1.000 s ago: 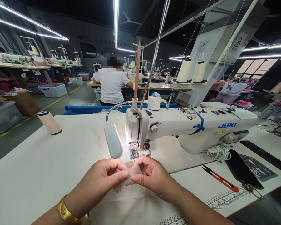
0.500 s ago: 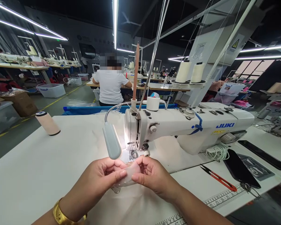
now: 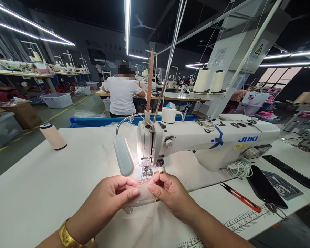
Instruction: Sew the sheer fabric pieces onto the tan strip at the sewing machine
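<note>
A small piece of thin, pale, sheer fabric [image 3: 144, 193] is stretched between both hands, just in front of the sewing machine's needle area. My left hand [image 3: 119, 193] pinches its left end between thumb and fingers. At the right end, my right hand [image 3: 167, 191] grips the fabric with thumb and fingertips. The white sewing machine [image 3: 191, 137] stands behind the hands, its presser foot [image 3: 146, 171] lit from beside. A grey lamp head [image 3: 124, 156] hangs left of the needle. Part of the fabric is hidden by the fingers.
On the white table [image 3: 36, 179] a thread spool [image 3: 53, 136] leans at the left. To the right lie orange-handled snips [image 3: 241, 197], a black phone [image 3: 267, 186] and a printed ruler [image 3: 241, 218]. A person in a white shirt [image 3: 122, 94] sits ahead, facing away.
My right hand has shifted slightly to the right, its fingers in a new place on the fabric, and more of the fabric shows between the hands. My left hand has barely moved.
</note>
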A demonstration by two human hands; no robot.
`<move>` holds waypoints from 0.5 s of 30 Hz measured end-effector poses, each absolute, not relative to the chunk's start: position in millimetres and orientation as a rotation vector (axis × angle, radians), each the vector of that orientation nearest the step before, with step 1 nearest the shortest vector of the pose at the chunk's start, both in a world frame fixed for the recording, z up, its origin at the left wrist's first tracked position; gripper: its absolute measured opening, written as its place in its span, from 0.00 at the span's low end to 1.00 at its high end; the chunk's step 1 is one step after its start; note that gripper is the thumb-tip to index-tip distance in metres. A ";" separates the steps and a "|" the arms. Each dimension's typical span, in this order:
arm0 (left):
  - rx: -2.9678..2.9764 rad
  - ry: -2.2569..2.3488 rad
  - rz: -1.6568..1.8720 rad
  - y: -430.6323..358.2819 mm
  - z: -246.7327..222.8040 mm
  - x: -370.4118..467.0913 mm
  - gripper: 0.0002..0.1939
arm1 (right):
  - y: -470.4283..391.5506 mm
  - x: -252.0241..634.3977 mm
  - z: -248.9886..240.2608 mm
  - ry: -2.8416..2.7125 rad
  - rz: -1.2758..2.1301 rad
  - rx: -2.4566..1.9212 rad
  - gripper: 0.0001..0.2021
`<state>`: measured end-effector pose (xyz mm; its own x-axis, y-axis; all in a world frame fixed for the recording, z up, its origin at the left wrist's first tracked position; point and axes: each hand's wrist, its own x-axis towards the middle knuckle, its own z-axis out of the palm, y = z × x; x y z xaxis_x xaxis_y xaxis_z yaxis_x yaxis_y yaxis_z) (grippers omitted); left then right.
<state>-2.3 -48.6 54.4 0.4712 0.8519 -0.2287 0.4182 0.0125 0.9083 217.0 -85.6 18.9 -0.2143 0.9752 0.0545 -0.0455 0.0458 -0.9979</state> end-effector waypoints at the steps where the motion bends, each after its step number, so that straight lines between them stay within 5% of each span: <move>1: 1.609 1.129 0.491 -48.7 54.6 -2.1 0.24 | -85.6 217.1 18.9 -1.358 1.345 -1.039 0.23; 15: 1.567 1.101 0.509 -48.0 46.7 -5.6 0.26 | -84.9 219.6 18.0 -1.299 1.427 -0.991 0.21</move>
<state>-5.6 -48.0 46.7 0.4756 0.8504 -0.2248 0.3791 0.0324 0.9248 219.6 -84.9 18.0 -0.2372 0.9711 0.0250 -0.1158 -0.0027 -0.9933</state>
